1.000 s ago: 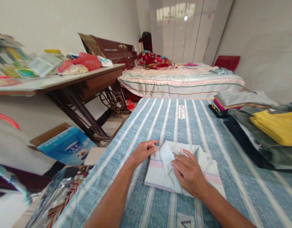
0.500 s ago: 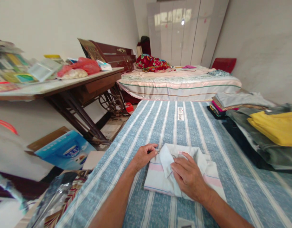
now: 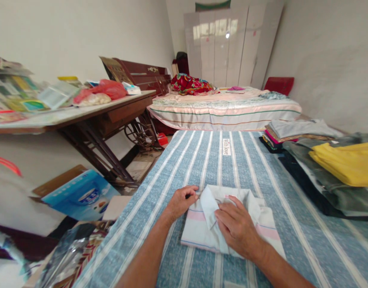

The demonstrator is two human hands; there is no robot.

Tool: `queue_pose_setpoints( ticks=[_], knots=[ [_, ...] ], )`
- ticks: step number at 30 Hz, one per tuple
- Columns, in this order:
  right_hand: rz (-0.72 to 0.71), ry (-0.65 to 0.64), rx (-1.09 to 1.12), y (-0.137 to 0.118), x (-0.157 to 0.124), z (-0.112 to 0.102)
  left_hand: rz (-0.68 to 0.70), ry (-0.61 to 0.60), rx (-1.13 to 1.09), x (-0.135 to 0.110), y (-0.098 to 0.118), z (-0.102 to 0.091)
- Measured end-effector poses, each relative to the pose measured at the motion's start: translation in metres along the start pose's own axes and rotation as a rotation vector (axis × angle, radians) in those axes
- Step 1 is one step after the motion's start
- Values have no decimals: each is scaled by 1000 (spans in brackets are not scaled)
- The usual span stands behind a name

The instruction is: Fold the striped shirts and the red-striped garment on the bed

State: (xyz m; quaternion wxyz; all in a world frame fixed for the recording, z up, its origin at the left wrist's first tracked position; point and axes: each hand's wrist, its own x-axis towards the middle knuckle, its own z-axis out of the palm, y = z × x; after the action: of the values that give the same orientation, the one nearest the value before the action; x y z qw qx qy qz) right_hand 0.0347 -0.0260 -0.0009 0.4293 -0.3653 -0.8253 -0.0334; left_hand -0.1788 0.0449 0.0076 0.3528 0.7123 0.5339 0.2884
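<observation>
A pale folded shirt (image 3: 198,232) with pink bands and thin blue lines lies flat on the blue-and-white striped bedspread (image 3: 154,204), its collar toward the far side. At the shirt's left shoulder, beside the collar, my left hand (image 3: 181,203) is closed, thumb and forefinger pinching the cloth's edge. My right hand (image 3: 237,224) rests over the front of the shirt below the collar opening. Its fingers are curled in on the collar and front edge, with the index finger stretched somewhat forward. The palm hides part of the shirt front.
Folded clothes lie in piles at the right, with a yellow garment (image 3: 345,162) on top and a grey one (image 3: 303,129) behind. A sewing-machine table (image 3: 112,114) with clutter stands at the left. A blue box (image 3: 84,196) sits below it. Another bed (image 3: 225,116) is beyond.
The view has tilted up slightly, so things sit a little lower. Both hands keep nearly the same places on the shirt.
</observation>
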Motion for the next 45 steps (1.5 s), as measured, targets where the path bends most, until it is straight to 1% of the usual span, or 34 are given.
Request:
queue_pose_setpoints(
  ticks=[6, 14, 22, 28, 32, 35, 39, 43, 45],
  knots=[
    [1, -16, 9, -2, 2, -2, -5, 10, -19, -1, 1, 0],
    [16, -14, 5, -2, 0, 1, 1, 7, 4, -1, 0, -1],
    [-35, 0, -93, 0, -3, 6, 24, 23, 24, 1, -5, 0],
    [-75, 86, -165, -9, 7, -6, 52, 35, 1, 0, -6, 1],
    [-65, 73, -150, -19, 7, -16, 53, 40, -16, -1, -4, 1],
    [-72, 91, -131, -28, -1, -24, 60, 50, -18, -1, -5, 2],
    [-100, 157, -133, -39, -21, -36, 55, 60, -31, -1, -5, 3],
    [-76, 218, -163, -42, -46, -47, 62, 59, -34, -2, -1, 2],
    [-53, 222, -176, -41, -60, -51, 67, 47, -39, -2, 0, 0]
  ],
)
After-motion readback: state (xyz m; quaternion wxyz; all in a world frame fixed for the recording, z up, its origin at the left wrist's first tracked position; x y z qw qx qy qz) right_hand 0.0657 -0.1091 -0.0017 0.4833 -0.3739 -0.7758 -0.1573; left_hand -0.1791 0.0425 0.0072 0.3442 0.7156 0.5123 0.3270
